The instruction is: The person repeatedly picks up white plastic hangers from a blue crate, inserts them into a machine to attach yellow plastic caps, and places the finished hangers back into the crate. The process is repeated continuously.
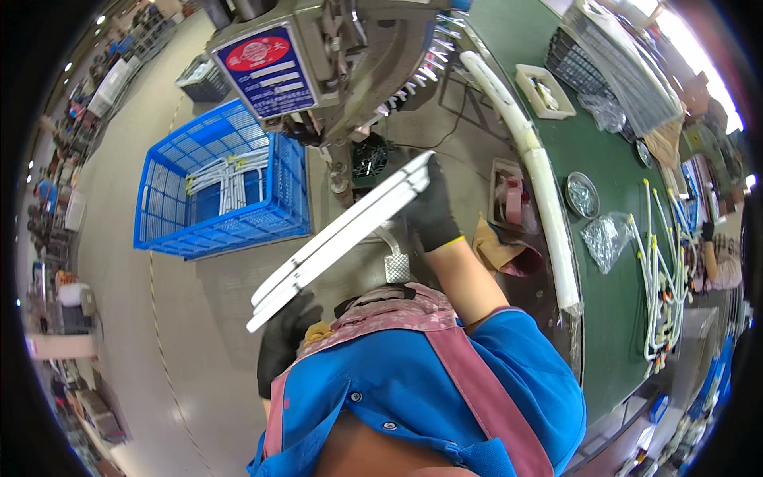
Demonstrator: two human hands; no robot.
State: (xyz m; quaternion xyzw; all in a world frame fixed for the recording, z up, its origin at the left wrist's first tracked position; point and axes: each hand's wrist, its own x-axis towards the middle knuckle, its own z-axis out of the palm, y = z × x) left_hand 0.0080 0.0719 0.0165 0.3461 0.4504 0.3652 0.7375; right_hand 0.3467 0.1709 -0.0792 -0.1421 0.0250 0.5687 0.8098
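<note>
A bundle of long white bars [342, 234], side by side with dark gaps between them, slants across in front of me from lower left to upper right. My left hand [288, 334], in a black glove, is closed at its lower end. Round the upper end my right hand [433, 208], also black-gloved, is closed, its fingers partly hidden by the bars. Beyond them stands a grey machine head [342, 71] with a blue and red plate. A textured metal pedal [396, 268] shows below the bars.
On the left, a blue crate [230, 226] holds white tube frames [230, 179]. A green table [608, 318] runs along the right, bearing a bowl of small parts [582, 195], a plastic bag [608, 241] and white tube frames [660, 278]. A wrapped roll [548, 199] lines its edge. Another person [723, 258] is beyond.
</note>
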